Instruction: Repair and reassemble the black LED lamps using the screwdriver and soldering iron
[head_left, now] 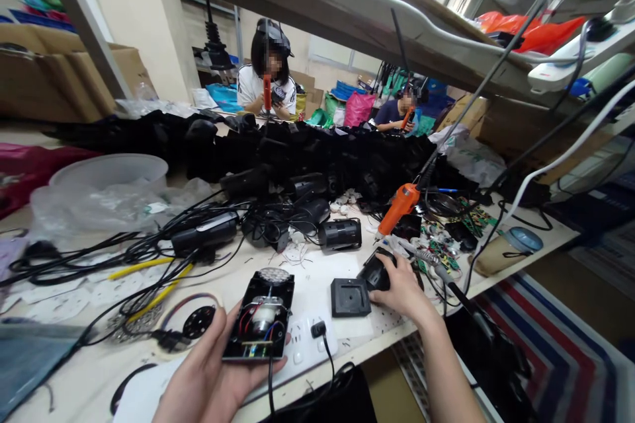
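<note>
One head-worn camera looks forward and down, near the bench.

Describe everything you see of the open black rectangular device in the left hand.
The black, plastic-looking rectangular housing is open, its insides facing up. A round, pale, patterned disc sits at its far end, a whitish cylindrical part with silvery fittings in the middle, red and blue wires beside it, and a small yellow-green board at the near end. A black cable hangs from there. The left hand supports it, slightly tilted, above the bench.
</note>
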A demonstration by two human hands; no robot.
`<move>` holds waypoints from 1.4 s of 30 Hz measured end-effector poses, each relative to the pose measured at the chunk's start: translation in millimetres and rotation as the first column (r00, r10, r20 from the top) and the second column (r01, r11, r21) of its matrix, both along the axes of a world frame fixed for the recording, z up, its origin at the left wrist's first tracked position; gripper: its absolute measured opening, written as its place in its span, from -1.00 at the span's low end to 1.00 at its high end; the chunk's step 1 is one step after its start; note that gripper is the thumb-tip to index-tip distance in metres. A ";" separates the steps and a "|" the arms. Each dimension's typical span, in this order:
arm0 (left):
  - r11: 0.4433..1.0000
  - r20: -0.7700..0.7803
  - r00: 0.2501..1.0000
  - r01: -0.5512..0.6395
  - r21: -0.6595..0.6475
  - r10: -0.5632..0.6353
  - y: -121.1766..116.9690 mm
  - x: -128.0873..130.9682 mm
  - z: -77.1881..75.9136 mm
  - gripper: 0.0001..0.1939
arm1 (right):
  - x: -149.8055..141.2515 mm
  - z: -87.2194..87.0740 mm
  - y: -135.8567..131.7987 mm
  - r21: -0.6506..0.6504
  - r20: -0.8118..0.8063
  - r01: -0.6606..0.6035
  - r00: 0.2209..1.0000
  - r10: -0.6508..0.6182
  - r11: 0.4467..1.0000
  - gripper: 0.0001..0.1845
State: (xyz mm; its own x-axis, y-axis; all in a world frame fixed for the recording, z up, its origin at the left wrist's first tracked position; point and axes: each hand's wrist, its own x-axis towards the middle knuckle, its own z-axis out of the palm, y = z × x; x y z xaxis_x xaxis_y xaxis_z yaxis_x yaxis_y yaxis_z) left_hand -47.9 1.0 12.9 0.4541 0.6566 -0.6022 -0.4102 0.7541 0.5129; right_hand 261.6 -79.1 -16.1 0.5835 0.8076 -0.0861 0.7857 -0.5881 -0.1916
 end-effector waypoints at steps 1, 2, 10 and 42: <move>1.000 0.016 1.000 0.007 -0.013 -0.007 0.8 -0.2 -0.7 -0.30 | 0.5 -0.6 1.4 0.009 -0.002 0.000 1.000 0.000 1.000 -0.13; 1.000 0.031 0.999 0.017 -0.024 -0.016 1.3 -0.4 -1.0 -0.30 | 0.5 -0.8 2.2 0.018 -0.001 0.002 1.000 -0.002 1.000 -0.14; 1.000 0.153 0.988 -0.017 -0.008 0.018 -3.1 4.3 -4.5 -0.44 | -6.1 28.4 -23.0 0.182 0.165 -0.098 0.984 0.068 0.978 -0.22; 0.994 0.335 0.941 -0.003 -0.113 0.041 -5.7 21.0 -11.8 -0.64 | -136.7 92.9 49.2 0.252 -0.085 -0.757 0.603 0.793 0.602 -0.12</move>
